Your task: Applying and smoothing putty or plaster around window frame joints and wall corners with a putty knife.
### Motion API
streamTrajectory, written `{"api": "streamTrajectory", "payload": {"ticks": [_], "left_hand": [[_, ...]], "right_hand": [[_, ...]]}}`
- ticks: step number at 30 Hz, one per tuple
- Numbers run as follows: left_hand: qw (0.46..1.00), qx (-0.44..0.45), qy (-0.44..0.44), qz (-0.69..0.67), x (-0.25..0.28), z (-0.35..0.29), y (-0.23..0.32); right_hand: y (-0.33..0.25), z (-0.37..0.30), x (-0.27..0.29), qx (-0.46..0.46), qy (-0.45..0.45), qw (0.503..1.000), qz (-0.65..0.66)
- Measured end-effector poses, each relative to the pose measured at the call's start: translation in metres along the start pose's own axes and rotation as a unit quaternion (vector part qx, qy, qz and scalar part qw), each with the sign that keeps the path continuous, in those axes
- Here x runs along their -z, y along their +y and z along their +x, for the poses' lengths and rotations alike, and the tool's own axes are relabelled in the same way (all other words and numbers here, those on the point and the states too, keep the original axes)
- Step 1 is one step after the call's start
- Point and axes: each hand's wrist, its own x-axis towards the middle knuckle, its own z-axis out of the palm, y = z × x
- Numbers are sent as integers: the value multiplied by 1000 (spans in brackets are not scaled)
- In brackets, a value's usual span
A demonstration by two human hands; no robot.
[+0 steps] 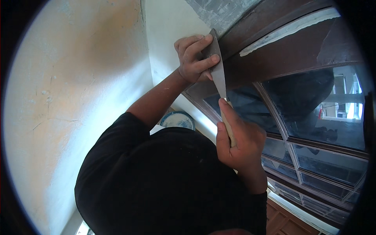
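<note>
A putty knife (218,66) with a broad metal blade and a pale handle is raised in front of me, close to the wall corner and the dark wooden window frame (250,68). My right hand (243,137) is closed round its handle, thumb laid up along it toward the blade. Higher up, my left hand (196,56) has its fingers bent over the blade, fingertips pressed on the metal. Pale dust marks the left fingers. The blade's tip end reaches up beside a white wall patch (168,27) and a grey bare patch (219,13).
A cracked, peeling wall (62,86) rises on my left. Glass panes (305,105) in dark frames fill the right, with a white filler strip (290,31) on the wood above. Below stands a round tub (178,119) with whitish contents. Brown panelling (286,219) shows at lower right.
</note>
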Motion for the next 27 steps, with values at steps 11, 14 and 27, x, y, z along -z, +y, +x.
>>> {"api": "streamTrajectory", "payload": {"ticks": [11, 14, 27], "left_hand": [[1000, 9, 21, -3, 0, 0, -1], [1000, -6, 3, -10, 0, -3, 2], [1000, 1, -26, 4, 6, -2, 2]], "right_hand": [[-1, 2, -1, 7, 6, 1000, 16], [-1, -1, 0, 20, -7, 999, -23], [3, 1, -5, 19, 10, 1000, 16]]}}
